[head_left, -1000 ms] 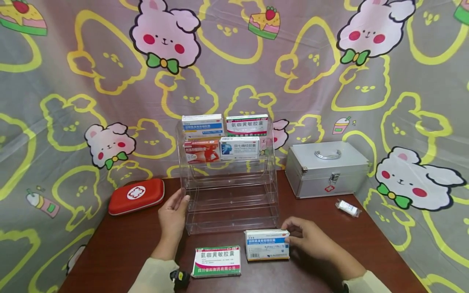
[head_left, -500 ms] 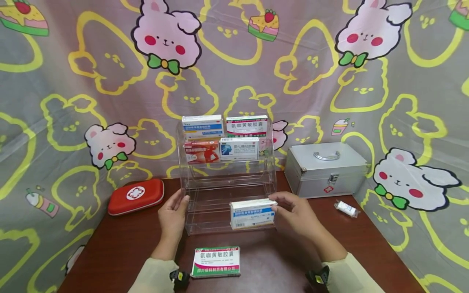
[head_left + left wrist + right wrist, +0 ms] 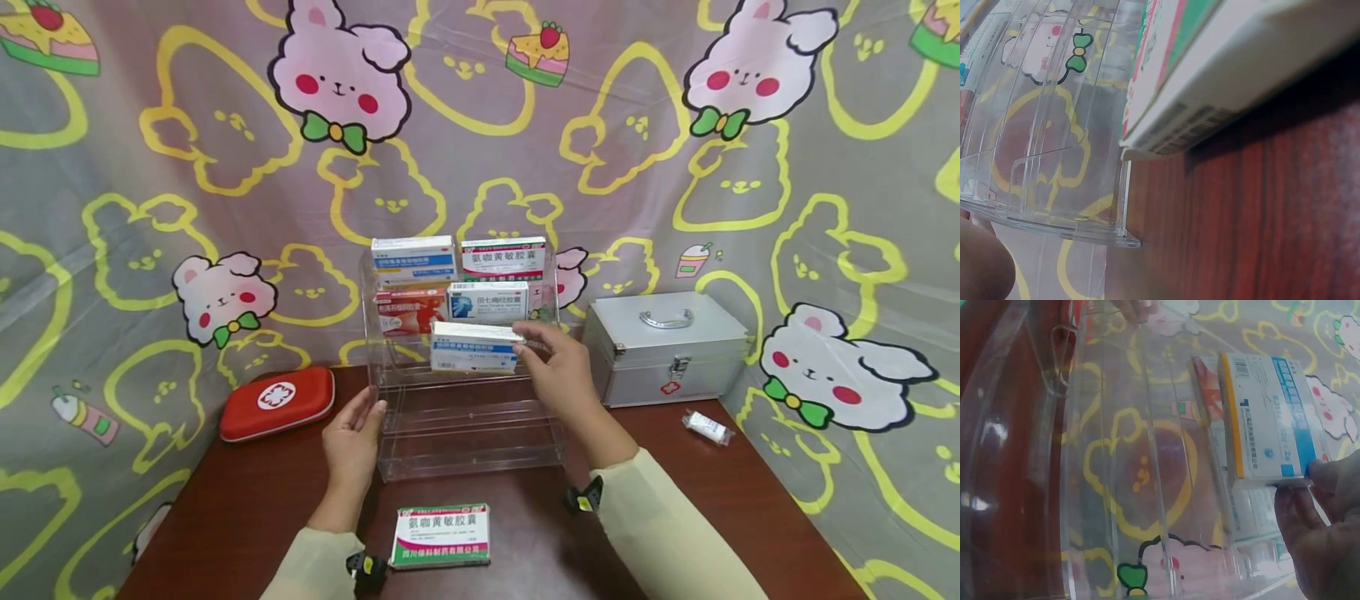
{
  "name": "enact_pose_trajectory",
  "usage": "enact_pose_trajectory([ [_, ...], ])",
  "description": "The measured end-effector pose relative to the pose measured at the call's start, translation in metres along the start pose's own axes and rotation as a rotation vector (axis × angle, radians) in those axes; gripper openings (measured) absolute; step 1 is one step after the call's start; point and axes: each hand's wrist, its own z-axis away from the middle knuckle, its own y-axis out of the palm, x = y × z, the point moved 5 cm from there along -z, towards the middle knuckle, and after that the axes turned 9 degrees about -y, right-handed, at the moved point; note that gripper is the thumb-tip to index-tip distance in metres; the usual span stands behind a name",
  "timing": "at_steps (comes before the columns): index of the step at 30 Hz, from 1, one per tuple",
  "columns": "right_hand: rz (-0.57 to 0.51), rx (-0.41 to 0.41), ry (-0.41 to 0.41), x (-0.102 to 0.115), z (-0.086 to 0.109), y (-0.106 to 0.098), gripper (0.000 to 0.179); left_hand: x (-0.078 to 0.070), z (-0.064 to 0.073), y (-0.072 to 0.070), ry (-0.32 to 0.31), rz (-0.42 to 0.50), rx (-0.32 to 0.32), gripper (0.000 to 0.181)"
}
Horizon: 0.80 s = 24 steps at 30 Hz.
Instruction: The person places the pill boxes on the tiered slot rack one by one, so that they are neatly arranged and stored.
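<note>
My right hand (image 3: 558,371) pinches a white and blue medicine box (image 3: 474,348) by its right end, thumb in front. The box is upright before the middle tiers of a clear acrylic display rack (image 3: 472,460), just below the filled rows. In the right wrist view the blue-banded box (image 3: 1266,419) shows its orange edge, with thumb and fingers at one end. My left hand (image 3: 351,446) holds the rack's left side near the bottom. A green and white medicine box (image 3: 441,537) lies face up on the table in front of the rack.
Upper tiers carry a blue-white box (image 3: 412,262), a green-white box (image 3: 502,260), a red box (image 3: 409,313) and a white box (image 3: 487,300). A red first-aid case (image 3: 277,404) stands left; a silver case (image 3: 670,350) and a small wrapped roll (image 3: 707,427) stand right.
My right hand has lifted the blue-white box off the table and carried it up and left, to in front of the rack's middle tiers. My left hand stays at the rack's side.
</note>
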Motion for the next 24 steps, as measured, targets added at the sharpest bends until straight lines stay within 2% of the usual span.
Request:
enact_pose_trajectory([
  [5, 0.021, 0.005, -0.034, 0.001, -0.020, 0.020, 0.026, -0.001, 0.000, -0.001, -0.003, 0.006, -0.002, 0.039],
  [9, 0.010, 0.033, -0.011, -0.003, -0.028, 0.035, 0.025, -0.002, 0.000, 0.000, -0.001, 0.004, 0.000, 0.039],
  [14, 0.045, 0.066, 0.039, -0.006, -0.031, 0.051, 0.025, -0.003, 0.000, 0.002, 0.009, 0.009, 0.004, 0.039],
  [24, 0.126, 0.135, 0.010, -0.006, -0.029, 0.081, 0.025, -0.003, 0.000, 0.001, -0.014, -0.005, -0.001, 0.040],
])
